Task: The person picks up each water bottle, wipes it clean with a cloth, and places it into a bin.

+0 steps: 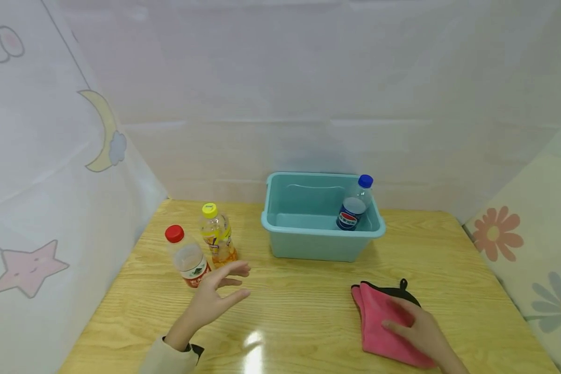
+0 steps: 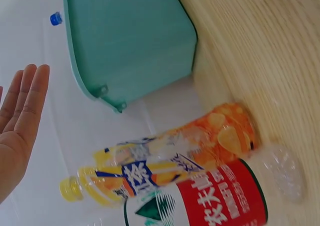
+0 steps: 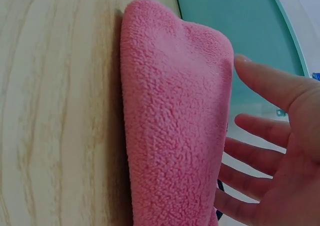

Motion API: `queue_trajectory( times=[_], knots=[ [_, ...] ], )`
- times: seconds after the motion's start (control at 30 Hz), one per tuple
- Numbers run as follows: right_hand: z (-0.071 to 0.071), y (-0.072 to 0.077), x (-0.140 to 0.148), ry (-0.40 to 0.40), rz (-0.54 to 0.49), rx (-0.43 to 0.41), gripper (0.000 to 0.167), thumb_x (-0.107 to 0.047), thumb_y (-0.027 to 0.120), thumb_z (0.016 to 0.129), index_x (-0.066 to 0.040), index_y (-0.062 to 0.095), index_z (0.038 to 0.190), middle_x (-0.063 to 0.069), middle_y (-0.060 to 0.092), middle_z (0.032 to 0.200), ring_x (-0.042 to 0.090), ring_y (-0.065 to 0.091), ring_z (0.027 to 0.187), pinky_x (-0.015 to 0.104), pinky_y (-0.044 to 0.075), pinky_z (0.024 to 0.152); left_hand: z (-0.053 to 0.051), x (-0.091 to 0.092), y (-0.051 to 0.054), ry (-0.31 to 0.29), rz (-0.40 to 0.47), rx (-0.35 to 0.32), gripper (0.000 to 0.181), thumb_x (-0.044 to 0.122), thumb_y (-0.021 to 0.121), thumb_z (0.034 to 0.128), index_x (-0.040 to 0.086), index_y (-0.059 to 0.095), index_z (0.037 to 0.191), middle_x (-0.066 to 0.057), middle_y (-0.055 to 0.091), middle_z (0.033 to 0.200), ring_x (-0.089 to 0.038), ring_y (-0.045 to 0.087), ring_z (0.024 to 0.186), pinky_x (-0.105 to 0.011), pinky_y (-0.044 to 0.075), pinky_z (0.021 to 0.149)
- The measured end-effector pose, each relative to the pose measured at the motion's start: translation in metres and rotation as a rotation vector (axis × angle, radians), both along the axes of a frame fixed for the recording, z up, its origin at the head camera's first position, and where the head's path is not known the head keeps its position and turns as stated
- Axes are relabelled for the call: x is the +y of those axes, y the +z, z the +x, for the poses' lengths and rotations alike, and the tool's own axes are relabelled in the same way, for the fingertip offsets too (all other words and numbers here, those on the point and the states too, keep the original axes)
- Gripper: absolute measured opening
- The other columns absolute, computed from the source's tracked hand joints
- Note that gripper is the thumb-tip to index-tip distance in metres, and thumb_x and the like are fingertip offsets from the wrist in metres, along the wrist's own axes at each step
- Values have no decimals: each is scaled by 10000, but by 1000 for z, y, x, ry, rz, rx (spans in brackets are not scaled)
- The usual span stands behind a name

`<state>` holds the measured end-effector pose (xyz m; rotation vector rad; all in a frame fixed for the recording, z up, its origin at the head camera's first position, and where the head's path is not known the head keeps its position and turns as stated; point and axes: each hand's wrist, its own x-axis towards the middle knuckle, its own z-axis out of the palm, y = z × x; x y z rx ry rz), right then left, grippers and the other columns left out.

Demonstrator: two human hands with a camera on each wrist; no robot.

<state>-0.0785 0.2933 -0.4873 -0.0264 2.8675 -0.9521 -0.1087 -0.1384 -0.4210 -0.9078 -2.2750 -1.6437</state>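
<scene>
My left hand (image 1: 211, 297) hovers over the table with fingers spread and holds nothing. It is nearest to a red-capped bottle (image 1: 190, 262) and a yellow-capped bottle (image 1: 219, 240) with orange at its base; both stand upright. In the left wrist view the red label (image 2: 222, 198) of the nearer bottle shows beside the other bottle's orange lower part (image 2: 220, 136). My right hand (image 1: 418, 327) is at a folded pink cloth (image 1: 378, 332) with black on its far side. In the right wrist view its fingers are extended beside the fluffy cloth (image 3: 175, 106); whether they touch it I cannot tell.
A light teal plastic bin (image 1: 315, 244) stands at the back of the wooden table (image 1: 285, 311). Inside it, on the right, leans a blue-capped Pepsi bottle (image 1: 355, 205). Pale hanging sheets (image 1: 271, 93) enclose the back and sides.
</scene>
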Motion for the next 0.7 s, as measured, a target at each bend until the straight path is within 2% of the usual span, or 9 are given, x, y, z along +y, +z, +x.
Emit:
queue_trajectory(
  times=[0.1, 0.23, 0.37, 0.5, 0.7],
  knots=[
    [-1, -3, 0, 69, 35, 26, 729, -445, 744, 697, -7, 527, 1238, 210, 528, 1209, 401, 480, 1087, 545, 432, 851, 3, -9, -2, 23, -4, 15, 496, -64, 699, 745, -25, 519, 1205, -137, 599, 1106, -238, 585, 971, -352, 543, 720],
    [-1, -5, 0, 162, 51, 67, 819, -466, 769, 648, 8, 506, 1262, 275, 453, 1262, 474, 403, 1131, 619, 385, 852, 7, -20, -5, 44, 1, 30, 495, -95, 693, 733, -34, 525, 1194, -82, 596, 1120, -240, 589, 958, -311, 544, 716],
    [-2, -8, 3, 238, 123, 85, 927, -504, 784, 591, 6, 468, 1298, 307, 372, 1318, 538, 314, 1158, 689, 366, 769, 10, -29, -3, 72, -12, 29, 483, -82, 686, 748, 0, 532, 1200, -21, 590, 1130, -215, 584, 972, -325, 542, 726],
    [-4, -11, 4, 288, 233, 72, 1009, -566, 767, 549, -8, 439, 1323, 321, 314, 1349, 560, 283, 1164, 703, 382, 670, 13, -37, -1, 113, -27, 50, 484, -93, 684, 742, 0, 535, 1193, -7, 586, 1139, -173, 580, 983, -321, 539, 730],
    [-6, -13, 1, 312, 297, 14, 1087, -623, 752, 516, -31, 399, 1356, 354, 261, 1360, 570, 257, 1175, 717, 372, 665, 16, -49, 1, 169, -23, 94, 496, -157, 680, 700, -46, 542, 1163, 35, 593, 1112, -77, 585, 952, -265, 538, 701]
  ],
)
